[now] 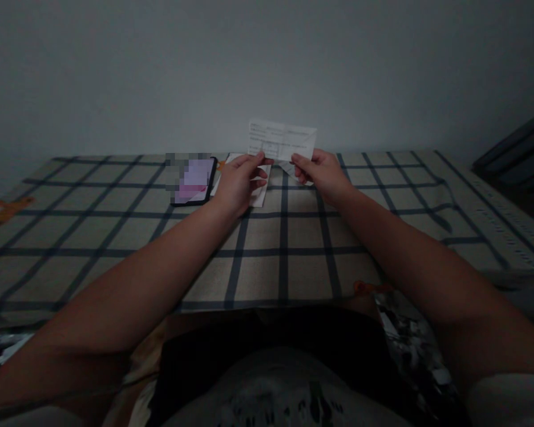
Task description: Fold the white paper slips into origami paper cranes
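Between my two hands a creased sheet of printed paper is held up above the table. My left hand pinches its lower left edge between thumb and fingers. At the lower right edge, the thumb and fingers of my right hand are closed on the same sheet. Under and behind my left hand lies a white paper, partly covered by the hand. Another folded bit of white paper shows below the sheet, near my right fingers; whether it belongs to the sheet I cannot tell. The print is too small to read.
A dark-edged phone-like thing, its face partly blurred, lies left of my left hand. The table wears a checked cloth and meets a plain wall. An orange figure is at the far left, dark slats at the right.
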Demonstrator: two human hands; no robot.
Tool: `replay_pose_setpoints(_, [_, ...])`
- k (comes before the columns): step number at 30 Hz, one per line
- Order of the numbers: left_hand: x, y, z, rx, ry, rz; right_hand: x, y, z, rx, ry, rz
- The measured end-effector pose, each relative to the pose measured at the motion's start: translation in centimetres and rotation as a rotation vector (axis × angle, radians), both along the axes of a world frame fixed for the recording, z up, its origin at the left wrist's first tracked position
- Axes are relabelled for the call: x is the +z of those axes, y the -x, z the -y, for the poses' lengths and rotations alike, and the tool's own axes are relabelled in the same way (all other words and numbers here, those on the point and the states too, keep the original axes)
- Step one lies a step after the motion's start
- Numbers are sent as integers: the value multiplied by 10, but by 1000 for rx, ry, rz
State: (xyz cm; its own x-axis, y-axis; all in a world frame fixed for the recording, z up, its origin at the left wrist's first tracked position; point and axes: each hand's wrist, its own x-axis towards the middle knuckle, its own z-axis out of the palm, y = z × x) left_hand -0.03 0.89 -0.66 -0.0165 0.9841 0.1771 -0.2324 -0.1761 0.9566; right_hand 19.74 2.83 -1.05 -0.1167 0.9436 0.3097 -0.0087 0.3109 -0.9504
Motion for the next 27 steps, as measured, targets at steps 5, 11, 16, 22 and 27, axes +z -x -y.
replay_pose_setpoints(5, [0, 1, -2, 12, -18, 37, 0, 0, 0, 22, 2, -5])
replay_pose_setpoints(11, [-1, 2, -5, 18, -26, 38, 0, -2, 0, 24, -18, -38])
replay_pose_setpoints(16, [2, 0, -4, 52, -29, 22, -1, -3, -2, 31, -13, -46])
replay_pose_setpoints(22, [-3, 7, -13, 51, -110, -41, -3, -9, -4, 67, -30, -11])
replay_pose_setpoints(27, [-7, 9, -17, 19, -121, -100, -5, -11, -7, 35, -62, 26])
